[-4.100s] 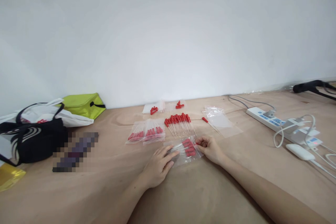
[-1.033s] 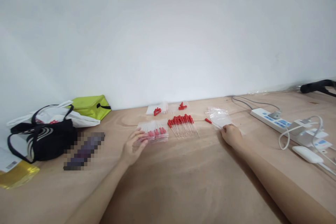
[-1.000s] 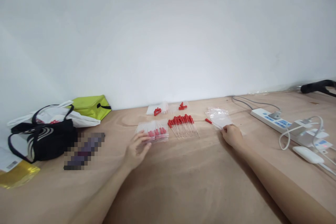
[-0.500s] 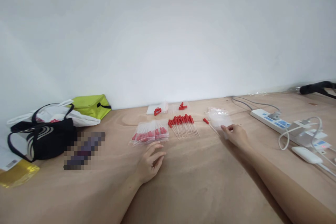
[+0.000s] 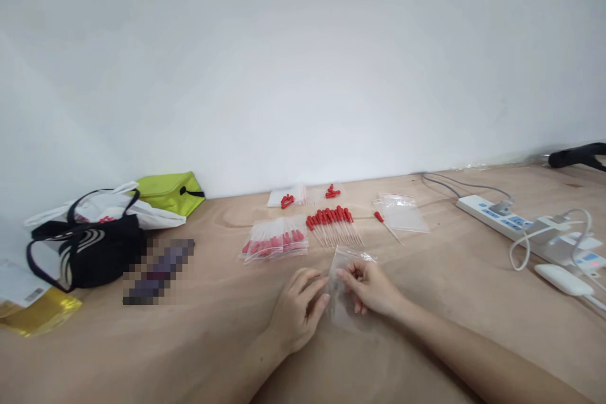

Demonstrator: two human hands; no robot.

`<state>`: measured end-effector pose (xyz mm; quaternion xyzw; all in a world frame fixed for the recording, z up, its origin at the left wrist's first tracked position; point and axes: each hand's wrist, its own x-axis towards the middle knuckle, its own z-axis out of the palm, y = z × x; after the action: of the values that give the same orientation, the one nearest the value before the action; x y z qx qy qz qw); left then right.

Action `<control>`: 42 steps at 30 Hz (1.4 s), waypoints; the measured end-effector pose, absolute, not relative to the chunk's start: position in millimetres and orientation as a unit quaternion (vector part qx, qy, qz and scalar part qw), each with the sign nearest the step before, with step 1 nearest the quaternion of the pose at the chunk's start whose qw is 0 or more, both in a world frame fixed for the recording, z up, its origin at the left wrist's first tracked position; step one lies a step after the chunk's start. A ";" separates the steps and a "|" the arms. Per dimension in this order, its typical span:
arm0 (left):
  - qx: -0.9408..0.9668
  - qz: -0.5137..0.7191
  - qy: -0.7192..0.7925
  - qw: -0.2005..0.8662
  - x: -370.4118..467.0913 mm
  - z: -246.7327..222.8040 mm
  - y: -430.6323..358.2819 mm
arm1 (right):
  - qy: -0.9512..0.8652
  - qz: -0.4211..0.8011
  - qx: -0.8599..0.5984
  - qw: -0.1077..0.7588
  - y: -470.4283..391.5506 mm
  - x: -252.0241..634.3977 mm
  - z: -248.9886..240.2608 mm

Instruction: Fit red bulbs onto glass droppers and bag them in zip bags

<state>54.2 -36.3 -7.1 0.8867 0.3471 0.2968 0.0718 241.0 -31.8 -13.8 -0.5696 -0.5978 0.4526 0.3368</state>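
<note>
A clear zip bag (image 5: 348,312) is pinched between the thumb and fingers of my right hand (image 5: 368,287), just above the middle front of the table. My left hand (image 5: 300,306) is at the bag's left edge, fingers bent and thumb apart; whether it touches the plastic I cannot tell. Beyond the hands lies a row of thin droppers with red bulbs (image 5: 331,218). One single red-bulbed dropper (image 5: 388,227) lies to the right, beside a stack of clear zip bags (image 5: 404,214). Left of the row is a pile of zip bags holding red-bulbed pieces (image 5: 274,241).
Loose red bulbs (image 5: 286,201) and more red bulbs (image 5: 332,192) lie on bags near the wall. A black bag (image 5: 104,252), a lime-green bag (image 5: 165,192) and a pixelated dark object (image 5: 158,271) are at left. A power strip (image 5: 492,218) with cables stands at right.
My right hand has moved from the stack of bags to the middle, bringing a clear zip bag with it. My left hand has shifted right, towards that bag.
</note>
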 end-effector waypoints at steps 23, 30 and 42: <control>0.909 0.125 0.394 0.043 68.9 1.6 -18.7 | -0.734 0.146 -0.558 0.360 -15.5 287.4 -27.0; 0.908 0.067 0.409 0.059 68.3 2.3 -21.7 | -0.860 0.169 -0.346 0.335 -26.2 298.3 -17.7; 0.908 0.060 0.402 0.105 43.7 -1.9 -18.2 | -0.898 0.197 -0.335 0.207 -28.9 302.8 -9.8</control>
<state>43.7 -18.2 -1.9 0.9078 0.4016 0.0601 0.1048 302.8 -28.9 -9.8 -0.3354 -0.8977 0.1972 0.2066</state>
